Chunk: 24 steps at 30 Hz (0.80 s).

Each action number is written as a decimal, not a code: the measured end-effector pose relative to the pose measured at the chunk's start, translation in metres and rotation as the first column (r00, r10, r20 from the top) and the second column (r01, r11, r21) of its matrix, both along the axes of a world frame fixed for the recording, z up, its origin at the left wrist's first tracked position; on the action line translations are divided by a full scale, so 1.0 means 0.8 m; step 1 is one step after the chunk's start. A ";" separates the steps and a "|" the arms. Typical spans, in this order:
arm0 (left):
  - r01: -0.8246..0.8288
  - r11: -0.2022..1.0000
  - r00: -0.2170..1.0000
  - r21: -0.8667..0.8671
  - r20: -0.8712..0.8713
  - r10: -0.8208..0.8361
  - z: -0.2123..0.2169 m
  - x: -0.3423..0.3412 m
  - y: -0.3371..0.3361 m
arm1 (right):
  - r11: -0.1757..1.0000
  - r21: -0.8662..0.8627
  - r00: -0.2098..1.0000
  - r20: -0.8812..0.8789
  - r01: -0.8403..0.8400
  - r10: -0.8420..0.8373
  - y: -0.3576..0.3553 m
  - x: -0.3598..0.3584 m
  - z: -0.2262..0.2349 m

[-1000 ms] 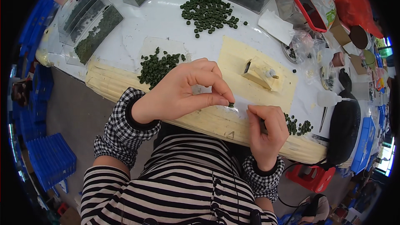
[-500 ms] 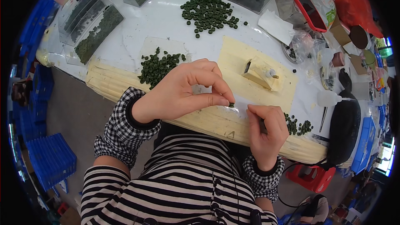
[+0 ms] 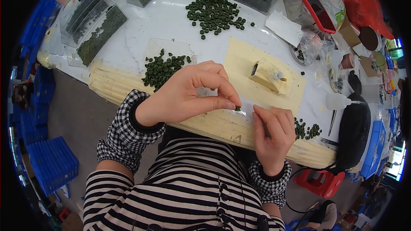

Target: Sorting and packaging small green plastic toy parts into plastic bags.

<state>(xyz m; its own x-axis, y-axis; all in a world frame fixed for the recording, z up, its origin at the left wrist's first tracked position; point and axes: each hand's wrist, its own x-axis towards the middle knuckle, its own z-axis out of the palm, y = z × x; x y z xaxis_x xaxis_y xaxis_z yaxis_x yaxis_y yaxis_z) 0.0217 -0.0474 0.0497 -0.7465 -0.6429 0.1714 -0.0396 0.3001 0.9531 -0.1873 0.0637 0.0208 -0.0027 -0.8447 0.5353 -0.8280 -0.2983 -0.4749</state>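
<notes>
Between thumb and index fingertip, my left hand (image 3: 188, 92) pinches a small round dark green piece (image 3: 237, 108) above the near edge of the table. Just to its right, my right hand (image 3: 275, 134) is closed, thumb and index finger drawn together and the other fingers curled. Whatever lies between those fingertips, if anything, is too small to see. A pile of small green pieces (image 3: 160, 70), some with pointed tips, lies behind my left hand and is partly covered by it. Beside my right hand are several smaller green pieces (image 3: 306, 129).
A yellowish block-shaped holder (image 3: 270, 76) sits on a yellow sheet (image 3: 237, 60). Farther back lies a heap of round green pieces (image 3: 214, 13). Clear bins (image 3: 100, 36) stand at left; a red-cased phone (image 3: 312, 6), white squeeze bottle (image 3: 337, 101) and tweezers (image 3: 332, 122) are at right.
My right hand has shifted slightly, its fingertips tilting up and a little left. My left hand keeps its pinch on the green piece, almost unmoved.
</notes>
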 end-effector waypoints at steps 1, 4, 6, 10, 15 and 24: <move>0.000 1.000 1.000 0.004 -0.001 0.000 0.000 0.000 0.000 | 1.000 0.001 0.999 -0.041 0.002 -0.002 0.001 -0.001 -0.003; 0.002 1.000 1.000 0.026 -0.005 -0.002 0.001 0.001 0.000 | 0.999 0.034 0.989 -0.146 0.027 -0.022 0.004 -0.001 -0.001; 0.004 0.999 1.000 0.054 -0.009 -0.004 0.000 0.001 0.000 | 0.998 0.054 0.984 -0.177 0.044 -0.034 0.004 -0.001 0.001; 0.007 0.997 1.000 0.073 -0.019 -0.006 0.001 0.001 0.000 | 0.996 0.053 0.984 -0.166 0.072 -0.062 0.003 0.002 0.003; 0.017 0.995 0.999 0.095 -0.036 -0.013 0.000 0.000 0.000 | 0.997 0.038 0.987 -0.147 0.073 -0.066 0.003 0.002 0.003; 0.019 0.995 0.999 0.102 -0.035 -0.015 0.001 0.000 0.000 | 0.998 0.032 0.991 -0.128 0.051 -0.047 0.003 0.001 0.002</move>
<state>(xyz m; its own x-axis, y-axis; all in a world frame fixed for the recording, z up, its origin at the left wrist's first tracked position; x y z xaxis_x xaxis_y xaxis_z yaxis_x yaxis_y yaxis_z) 0.0216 -0.0476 0.0507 -0.7522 -0.6458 0.1307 -0.0024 0.2010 0.9796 -0.1864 0.0658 0.0222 0.0217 -0.8635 0.5039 -0.8956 -0.2408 -0.3741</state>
